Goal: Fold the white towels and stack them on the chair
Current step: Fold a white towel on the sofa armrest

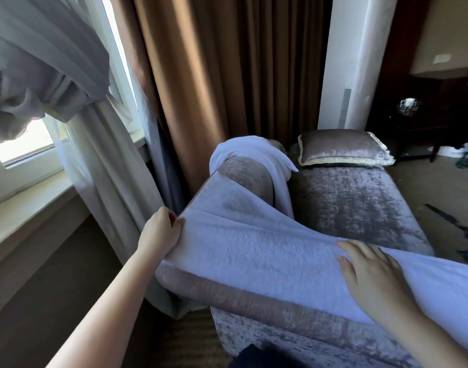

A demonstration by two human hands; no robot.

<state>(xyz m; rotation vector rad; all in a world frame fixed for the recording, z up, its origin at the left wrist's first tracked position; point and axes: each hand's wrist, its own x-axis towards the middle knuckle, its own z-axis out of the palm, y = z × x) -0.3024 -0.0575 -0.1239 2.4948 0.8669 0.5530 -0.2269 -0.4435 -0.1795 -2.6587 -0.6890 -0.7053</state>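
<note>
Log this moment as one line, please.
left hand: pinches towel edge | right hand: flat on towel | towel: spread over chair edge | second towel: draped over armrest

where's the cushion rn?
Head view, right of centre: the cushion lies at the far end of the seat, beside the towel-draped arm, below the white column.
</note>
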